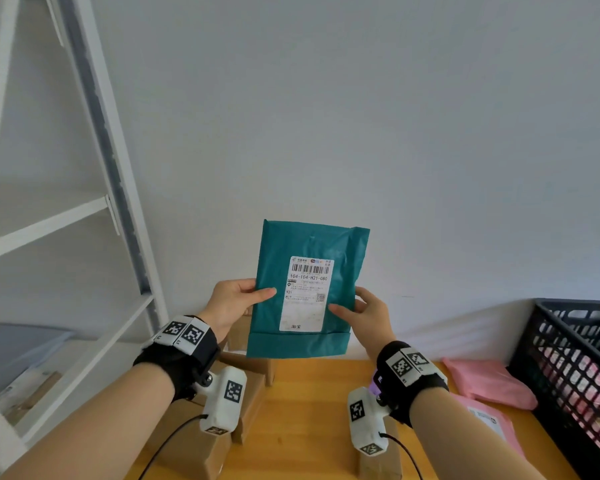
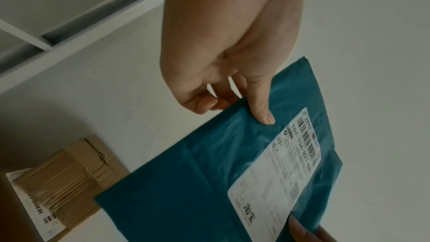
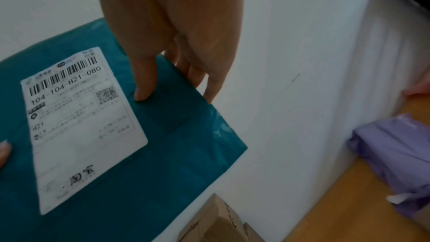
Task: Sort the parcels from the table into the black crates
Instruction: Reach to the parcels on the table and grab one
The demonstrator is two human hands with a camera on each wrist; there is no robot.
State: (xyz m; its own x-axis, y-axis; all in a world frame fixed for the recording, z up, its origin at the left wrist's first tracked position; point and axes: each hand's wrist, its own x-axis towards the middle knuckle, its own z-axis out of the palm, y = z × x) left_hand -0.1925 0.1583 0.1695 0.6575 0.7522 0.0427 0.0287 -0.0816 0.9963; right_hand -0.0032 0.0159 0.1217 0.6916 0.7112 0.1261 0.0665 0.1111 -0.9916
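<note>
Two hands point(image 1: 232, 303), teal parcel point(image 1: 309, 244) labelled "104-104-H21-080"

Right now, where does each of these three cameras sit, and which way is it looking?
Head: worn on the head, looking down at both hands and forearms holding the teal parcel above the table.
Left wrist: looks along the left hand to the parcel's edge.
Right wrist: looks along the right hand.
All share the parcel's label.

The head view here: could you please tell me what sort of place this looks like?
Probably a small parcel-sorting or mailroom corner. Both hands hold up a teal plastic mailer bag with a printed shipping label, brown cardboard boxes sit on the wooden table, and a black slatted plastic crate already holds parcels.
</note>
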